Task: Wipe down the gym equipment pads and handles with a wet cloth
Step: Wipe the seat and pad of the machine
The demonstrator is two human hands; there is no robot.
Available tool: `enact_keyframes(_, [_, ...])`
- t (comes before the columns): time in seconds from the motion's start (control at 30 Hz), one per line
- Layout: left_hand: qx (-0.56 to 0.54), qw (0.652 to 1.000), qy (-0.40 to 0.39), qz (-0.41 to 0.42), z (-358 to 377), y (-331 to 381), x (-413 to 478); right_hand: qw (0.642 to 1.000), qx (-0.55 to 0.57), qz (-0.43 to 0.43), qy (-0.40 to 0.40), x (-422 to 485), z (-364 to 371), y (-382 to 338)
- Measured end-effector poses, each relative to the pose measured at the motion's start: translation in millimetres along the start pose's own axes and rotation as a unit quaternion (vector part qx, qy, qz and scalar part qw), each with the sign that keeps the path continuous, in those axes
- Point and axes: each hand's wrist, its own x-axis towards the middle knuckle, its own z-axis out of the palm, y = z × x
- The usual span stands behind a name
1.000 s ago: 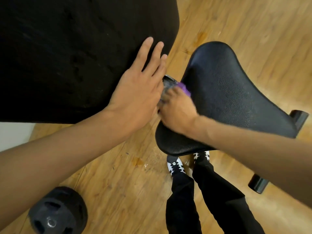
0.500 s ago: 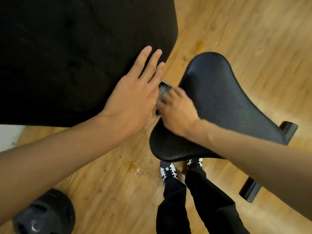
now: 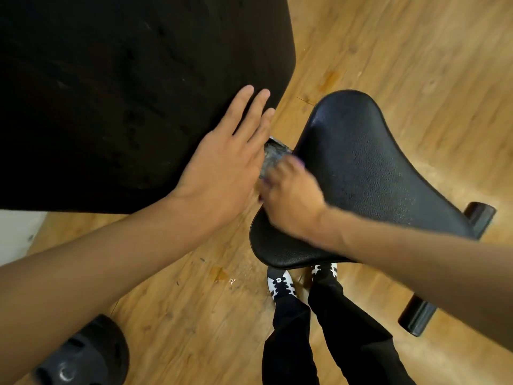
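Since a second ago the purple cloth (image 3: 266, 182) has slipped almost wholly under the right hand (image 3: 291, 201), and only slivers of purple now show at its fingers.

The wooden floor (image 3: 416, 51) fills the background. The broad black back pad (image 3: 111, 93) takes up the upper left, and the smaller textured seat pad (image 3: 374, 168) lies just to its right.

Black trouser legs and striped shoes (image 3: 280, 284) stand below the seat pad's near edge. A dark weight plate (image 3: 83, 357) lies on the floor at the lower left.

The left hand (image 3: 224, 162) lies flat on the back pad's corner, its grip apart and its fingers straight. The right hand, blurred, sits on the seat pad's left edge, its grip curled round the cloth. A scuffed metal bracket (image 3: 273, 155) shows between the two hands.
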Motion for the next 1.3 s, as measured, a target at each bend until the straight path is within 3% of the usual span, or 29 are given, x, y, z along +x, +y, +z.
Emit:
enact_keyframes(0.07, [-0.001, 1.000, -0.003, -0.002, -1.0, -0.2, -0.9, 0.991, 0.057, -0.118, 0.007, -28.3, 8.7, -24.4])
enact_keyframes(0.13, [-0.006, 1.000, -0.004, -0.005, -0.4, -0.7, -0.5, 0.984, 0.048, -0.170, 0.034, -14.1, 5.4, 3.7])
enact_keyframes(0.2, [-0.006, 1.000, -0.001, -0.006, -0.3, -0.9, 0.4, 0.990, 0.026, -0.119, 0.071, 16.3, -7.3, 52.0])
enact_keyframes(0.27, [-0.007, 1.000, 0.000, -0.006, -1.0, -1.3, 1.0, 0.998, 0.010, -0.026, 0.058, 36.3, -23.6, 90.4])
enact_keyframes(0.37, [-0.005, 1.000, -0.007, -0.006, -2.2, 0.5, 2.1, 0.999, -0.030, 0.017, 0.039, 29.8, -9.4, 50.8])
enact_keyframes(0.5, [0.011, 1.000, -0.011, -0.007, -0.5, 1.3, 0.4, 0.980, -0.019, -0.182, -0.073, -12.0, 13.7, -70.1])
enact_keyframes(0.6, [0.011, 1.000, -0.013, -0.008, -2.3, 0.7, -1.6, 0.962, -0.003, -0.269, -0.057, -18.5, 19.0, -61.8])
enact_keyframes(0.67, [0.013, 1.000, -0.014, -0.010, -1.0, 2.0, -0.7, 0.975, 0.032, -0.216, 0.030, -13.3, 12.8, -22.9])
enact_keyframes(0.73, [0.011, 1.000, -0.006, -0.013, 0.4, 2.6, 0.5, 0.987, 0.030, -0.105, 0.121, 9.8, 3.0, 36.8])
enact_keyframes(0.83, [0.018, 1.000, 0.004, -0.019, 1.9, 3.7, 0.8, 0.991, -0.008, 0.027, 0.132, 44.8, -18.0, 118.5])
enact_keyframes(0.93, [0.028, 0.999, 0.007, -0.020, 4.0, 5.8, -0.8, 0.982, 0.032, 0.110, 0.153, 39.3, -8.8, 99.5])
enact_keyframes(1.0, [0.029, 0.999, 0.006, -0.017, 4.3, 5.5, -1.6, 0.983, 0.076, 0.077, 0.150, -6.6, 16.2, 43.0])
enact_keyframes(1.07, [0.026, 1.000, 0.003, -0.015, 2.1, 4.2, -3.1, 0.988, 0.096, -0.070, 0.102, -69.5, 35.6, -7.8])
enact_keyframes(1.1, [0.025, 1.000, 0.002, -0.015, 0.9, 3.8, -4.3, 0.982, 0.099, -0.140, 0.082, -91.1, 41.8, -14.4])
enact_keyframes(1.17, [0.029, 0.999, 0.003, -0.019, 1.9, 4.5, -4.0, 0.977, 0.078, -0.187, 0.073, -89.1, 38.4, 21.5])
enact_keyframes(1.23, [0.035, 0.999, 0.004, -0.020, 4.6, 5.2, -2.8, 0.985, 0.063, -0.106, 0.122, -45.3, 16.7, 84.7])
enact_keyframes(1.3, [0.039, 0.999, 0.012, -0.022, 5.4, 5.5, -1.8, 0.985, 0.078, 0.030, 0.150, -1.4, -8.1, 147.7])
